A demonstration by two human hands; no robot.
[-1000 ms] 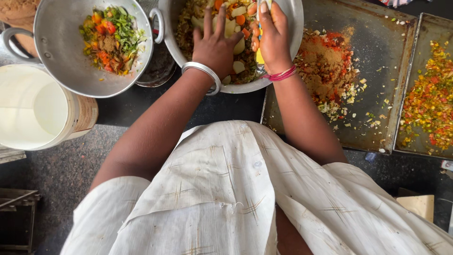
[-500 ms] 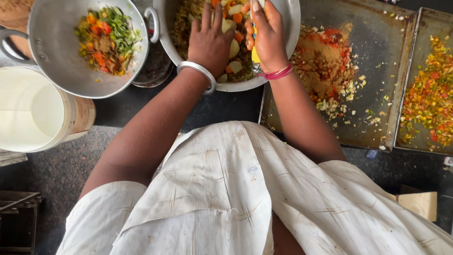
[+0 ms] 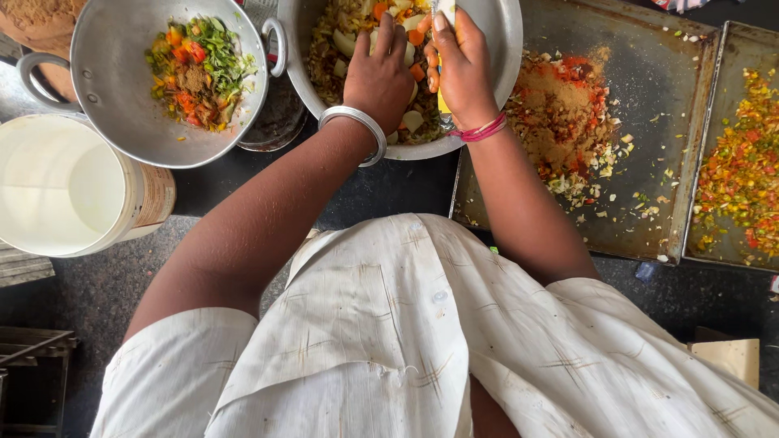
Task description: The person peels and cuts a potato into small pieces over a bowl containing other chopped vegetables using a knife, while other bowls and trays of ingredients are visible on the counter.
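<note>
Vegetable mix (image 3: 357,32) lies under your left hand (image 3: 377,77), fingers spread flat on it; your right hand (image 3: 462,69), just beside, is clamped on a yellow-handled tool (image 3: 443,99) in the steel bowl (image 3: 507,36).

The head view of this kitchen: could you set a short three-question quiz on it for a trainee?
1. True or false: both hands are in the same metal bowl.
2. Which wrist wears the silver bangle: A left, B right?
3. What lies on the nearer flat tray?

Key
1. True: left hand and right hand are in the big bowl of chopped vegetables.
2. A; the bangle is on the left, pink threads on the right.
3. Spice powder with chopped bits on the tray.
</note>
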